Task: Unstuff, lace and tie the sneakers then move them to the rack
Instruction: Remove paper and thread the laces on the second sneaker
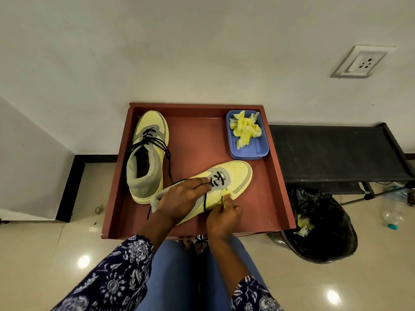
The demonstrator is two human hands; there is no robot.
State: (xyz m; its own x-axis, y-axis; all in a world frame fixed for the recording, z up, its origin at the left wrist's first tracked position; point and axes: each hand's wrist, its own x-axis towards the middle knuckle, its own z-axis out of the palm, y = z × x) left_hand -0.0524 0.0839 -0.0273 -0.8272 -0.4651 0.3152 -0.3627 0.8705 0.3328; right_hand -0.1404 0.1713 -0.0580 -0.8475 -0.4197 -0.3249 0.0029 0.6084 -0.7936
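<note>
At the centre of the frame, 2 yellow sneakers sit on a red-brown tabletop (276,176) with raised edges — the left hand (179,198) lies over the near sneaker (233,176), fingers reaching to its black lace (205,204) at the eyelets, while the right hand (224,212) pinches that lace beside the shoe's side. The other sneaker (148,153) stands to the left with its laces loose. A blue tray (258,151) of crumpled yellow paper (246,129) sits at the upper right corner of the tabletop, and the black rack (332,151) is further right.
</note>
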